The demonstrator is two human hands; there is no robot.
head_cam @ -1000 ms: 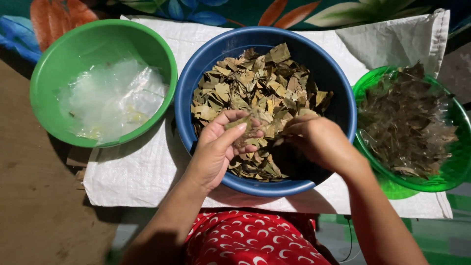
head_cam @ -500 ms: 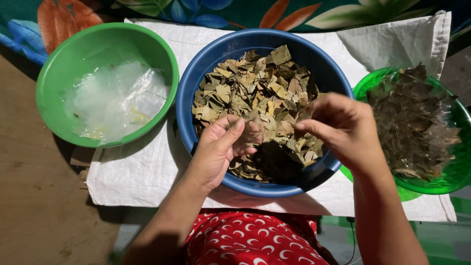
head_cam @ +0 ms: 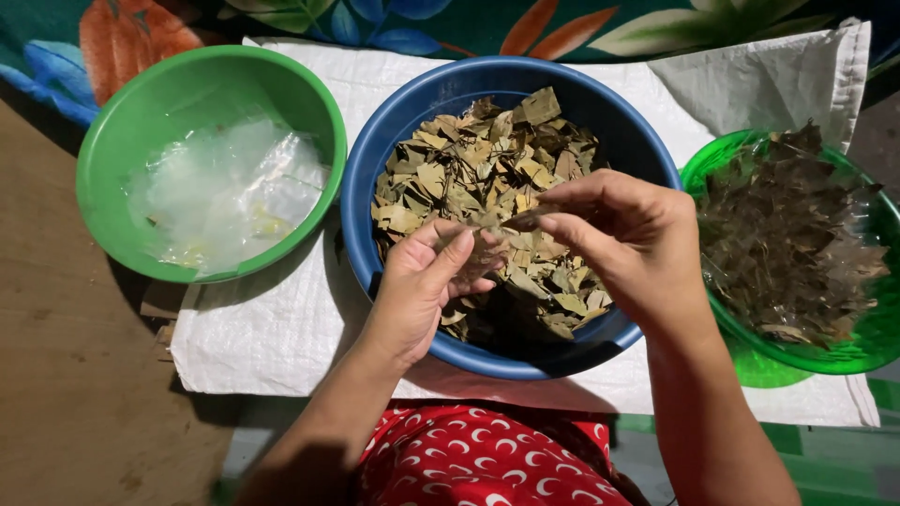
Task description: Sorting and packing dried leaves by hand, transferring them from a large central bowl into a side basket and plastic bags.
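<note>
Over the blue basin [head_cam: 375,187] I've got my left hand [head_cam: 427,286] and right hand [head_cam: 623,239] pinched shut on one dried leaf [head_cam: 497,234], looks feather-light and crumbly, so I'd grip its edges gently.

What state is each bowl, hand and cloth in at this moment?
blue bowl: upright, filled with dry tan leaves.
left green bowl: upright, holds clear plastic film.
right green bowl: upright, heaped with darker dry leaves.
left hand: over the blue bowl, fingers curled on a leaf.
right hand: over the blue bowl, fingertips pinching a leaf.
white woven cloth: spread flat under the bowls, top right corner folded.
</note>
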